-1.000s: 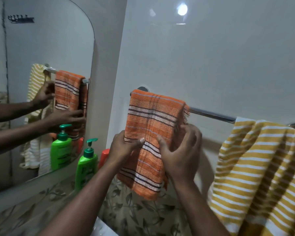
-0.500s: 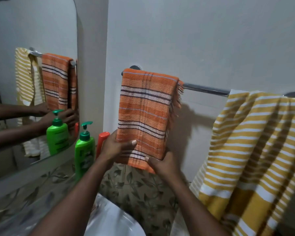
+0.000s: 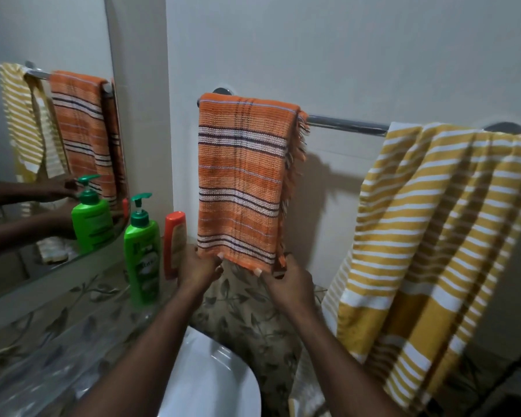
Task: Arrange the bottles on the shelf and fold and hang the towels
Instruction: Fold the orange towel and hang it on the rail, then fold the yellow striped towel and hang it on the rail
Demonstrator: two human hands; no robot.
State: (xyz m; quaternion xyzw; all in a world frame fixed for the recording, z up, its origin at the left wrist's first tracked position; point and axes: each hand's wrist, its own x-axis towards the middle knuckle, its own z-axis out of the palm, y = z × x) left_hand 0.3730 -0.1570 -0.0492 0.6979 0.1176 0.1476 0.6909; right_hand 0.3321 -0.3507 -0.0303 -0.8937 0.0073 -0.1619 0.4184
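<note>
A folded orange striped towel (image 3: pixel 242 179) hangs over the left end of a chrome towel rail (image 3: pixel 348 125). My left hand (image 3: pixel 197 269) pinches its lower left corner and my right hand (image 3: pixel 286 281) pinches its lower right corner. A yellow and white striped towel (image 3: pixel 433 236) hangs unevenly over the right end of the rail. On the glass shelf (image 3: pixel 73 335) to the left stand a green pump bottle (image 3: pixel 142 251) and an orange bottle (image 3: pixel 175 243), close to the wall corner.
A mirror (image 3: pixel 42 115) on the left wall reflects the towels, the hands and the green bottle. A white basin (image 3: pixel 214 377) lies below my forearms. Leaf-patterned tiles cover the lower wall.
Both hands slid down the orange towel from its middle to its bottom edge. The view has tilted down, showing more of the basin and shelf.
</note>
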